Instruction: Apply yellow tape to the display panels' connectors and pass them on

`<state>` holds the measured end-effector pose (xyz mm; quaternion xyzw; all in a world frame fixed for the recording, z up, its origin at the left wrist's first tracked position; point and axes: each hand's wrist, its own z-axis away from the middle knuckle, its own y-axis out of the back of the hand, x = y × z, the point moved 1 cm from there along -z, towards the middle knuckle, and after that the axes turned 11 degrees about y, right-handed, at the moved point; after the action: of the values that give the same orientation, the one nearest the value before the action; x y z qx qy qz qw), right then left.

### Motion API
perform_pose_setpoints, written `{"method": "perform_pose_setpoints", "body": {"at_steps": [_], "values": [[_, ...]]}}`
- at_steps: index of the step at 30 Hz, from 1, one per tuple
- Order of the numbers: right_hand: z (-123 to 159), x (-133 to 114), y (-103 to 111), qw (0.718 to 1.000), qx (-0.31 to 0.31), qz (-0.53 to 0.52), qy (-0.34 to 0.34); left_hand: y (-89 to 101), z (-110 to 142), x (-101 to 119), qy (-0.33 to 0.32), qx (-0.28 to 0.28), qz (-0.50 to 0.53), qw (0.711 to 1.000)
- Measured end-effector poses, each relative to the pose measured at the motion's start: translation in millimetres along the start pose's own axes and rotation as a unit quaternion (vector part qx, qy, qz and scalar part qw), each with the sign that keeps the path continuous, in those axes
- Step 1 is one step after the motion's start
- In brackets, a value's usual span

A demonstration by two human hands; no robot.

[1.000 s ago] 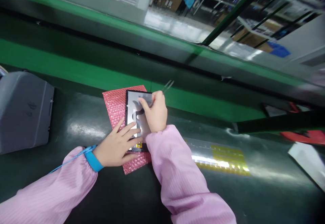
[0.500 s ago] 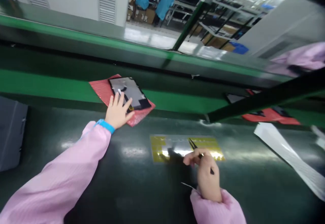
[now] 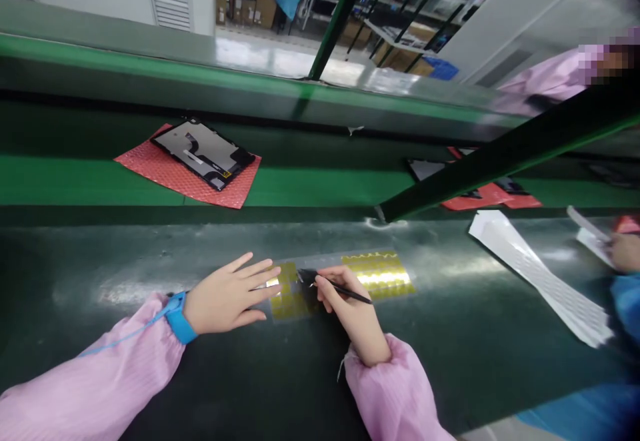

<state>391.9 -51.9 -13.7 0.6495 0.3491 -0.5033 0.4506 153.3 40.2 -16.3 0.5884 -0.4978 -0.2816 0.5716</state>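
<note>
Black tweezers (image 3: 353, 292) are pinched in my right hand (image 3: 353, 308), their tips low over the middle of a clear sheet with yellow film stickers (image 3: 379, 274). My left hand (image 3: 227, 298) is open, fingers spread, with its fingertips at the sheet's left end; whether they press on it I cannot tell. A blue wrist strap (image 3: 180, 318) circles my left wrist. Beyond my hands, a flat screen panel (image 3: 203, 152) with a grey back and a black ribbon cable lies on pink bubble wrap (image 3: 150, 166), touched by neither hand.
A dark green post (image 3: 480, 161) slants across the right side. White sheet strips (image 3: 545, 281) lie on the bench to the right, near another person's hand (image 3: 626, 252). More panels on pink wrap (image 3: 480, 194) rest on the green ledge behind the post.
My left hand has left the panel and come down to the sheet's left end. My right hand has moved left along the sheet with the tweezers. The view has shifted right.
</note>
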Motion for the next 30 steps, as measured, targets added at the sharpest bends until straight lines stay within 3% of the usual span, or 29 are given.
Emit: {"method": "perform_pose_setpoints", "body": {"at_steps": [14,30], "values": [[-15,0,-6,0.999,-0.033,-0.005,-0.041,-1.3,2,2,0.014,-0.030,0.015,0.999],[-8,3,-7,1.000,-0.013,0.006,-0.003,-4.3,3,0,0.022,-0.039,0.025,0.999]]}}
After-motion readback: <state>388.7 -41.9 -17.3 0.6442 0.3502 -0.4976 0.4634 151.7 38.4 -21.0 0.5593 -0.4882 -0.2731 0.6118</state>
